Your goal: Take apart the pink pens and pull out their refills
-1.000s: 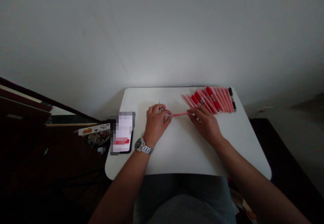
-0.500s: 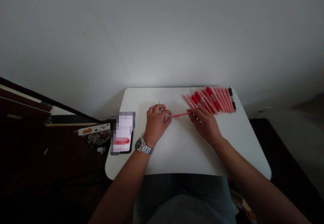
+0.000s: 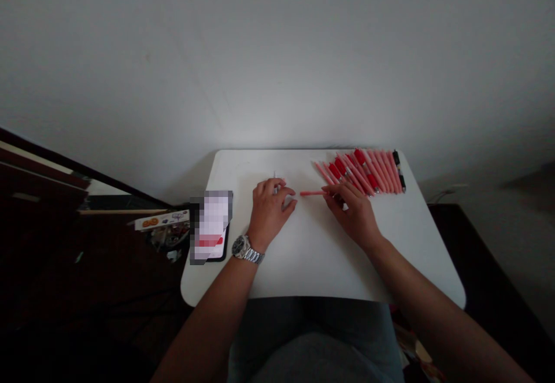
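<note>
My right hand (image 3: pixel 344 201) pinches a slim pink pen-like stick (image 3: pixel 311 193) between thumb and fingers. The stick points left, above the white table. My left hand (image 3: pixel 273 201) is just left of the stick's free end, its thumb and index finger parted and not touching it. Its other fingers curl round a small whitish thing (image 3: pixel 277 188), mostly hidden, with a thin tip showing beyond the fingers. A row of pink and red pens (image 3: pixel 368 169) lies beyond my right hand. A black pen (image 3: pixel 399 170) lies at the row's right end.
A phone (image 3: pixel 212 224), partly blurred out, lies at the left edge of the white table (image 3: pixel 303 261). The grey wall (image 3: pixel 277 71) rises behind the table. Down on the left are a long box (image 3: pixel 162 221) and assorted small items.
My left thumb and index finger have parted and come off the stick's left end. The stick has shifted slightly right in my right hand.
</note>
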The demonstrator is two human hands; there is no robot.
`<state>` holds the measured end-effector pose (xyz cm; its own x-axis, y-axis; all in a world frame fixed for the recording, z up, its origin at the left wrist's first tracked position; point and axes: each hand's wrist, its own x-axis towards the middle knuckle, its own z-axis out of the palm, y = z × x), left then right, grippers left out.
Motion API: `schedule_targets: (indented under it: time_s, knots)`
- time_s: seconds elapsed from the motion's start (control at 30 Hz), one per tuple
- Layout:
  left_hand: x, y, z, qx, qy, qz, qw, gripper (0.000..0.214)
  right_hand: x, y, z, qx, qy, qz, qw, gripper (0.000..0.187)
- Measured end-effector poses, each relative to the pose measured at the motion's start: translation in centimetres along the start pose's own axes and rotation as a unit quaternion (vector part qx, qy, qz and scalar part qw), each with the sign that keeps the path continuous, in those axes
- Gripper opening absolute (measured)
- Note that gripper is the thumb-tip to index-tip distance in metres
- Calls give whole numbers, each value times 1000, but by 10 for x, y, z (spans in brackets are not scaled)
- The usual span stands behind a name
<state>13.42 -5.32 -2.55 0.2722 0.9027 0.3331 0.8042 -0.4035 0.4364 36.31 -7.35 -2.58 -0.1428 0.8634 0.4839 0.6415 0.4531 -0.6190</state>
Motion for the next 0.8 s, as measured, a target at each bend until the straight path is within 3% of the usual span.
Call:
schedule_targets:
  time_s: [0.8]
  knots:
    - [1,1,0,6,3,2,1000,8,-1,1,2,34,15,48,998,17]
